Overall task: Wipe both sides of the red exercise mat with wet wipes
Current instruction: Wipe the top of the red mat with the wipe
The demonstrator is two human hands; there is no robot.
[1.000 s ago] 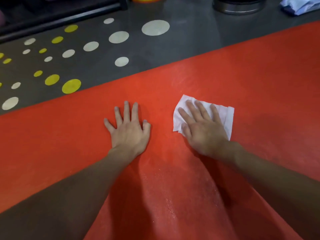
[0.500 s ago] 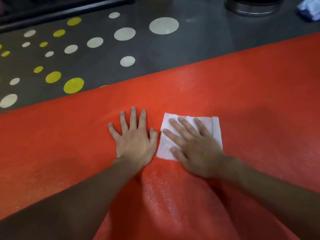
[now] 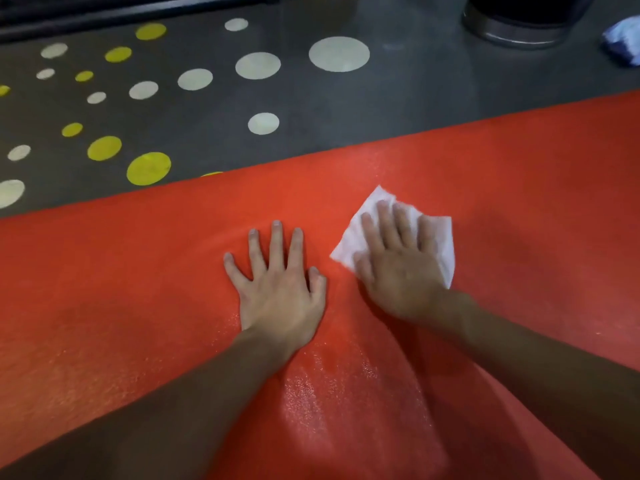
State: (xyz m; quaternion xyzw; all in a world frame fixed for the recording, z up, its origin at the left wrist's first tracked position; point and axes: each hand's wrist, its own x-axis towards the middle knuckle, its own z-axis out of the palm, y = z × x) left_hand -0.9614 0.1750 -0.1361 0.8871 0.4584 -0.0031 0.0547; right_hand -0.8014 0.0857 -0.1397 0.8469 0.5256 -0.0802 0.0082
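Observation:
The red exercise mat (image 3: 138, 278) lies flat on the floor and fills the lower part of the view. My left hand (image 3: 280, 289) rests palm down on it with fingers spread, holding nothing. Just to its right, my right hand (image 3: 398, 271) presses a white wet wipe (image 3: 441, 233) flat against the mat; the hand is blurred by motion and covers most of the wipe. A shiny wet streak shows on the mat between my forearms.
Beyond the mat's far edge is dark grey floor (image 3: 381, 109) with white and yellow dots. A round metal-rimmed base (image 3: 519, 29) stands at the top right, with a pale blue-white cloth (image 3: 623, 43) beside it. A dark rail (image 3: 121, 12) runs along the top left.
My right hand slid the wipe toward my left hand, then away to the right and farther up the mat. My left hand stayed planted in the same spot.

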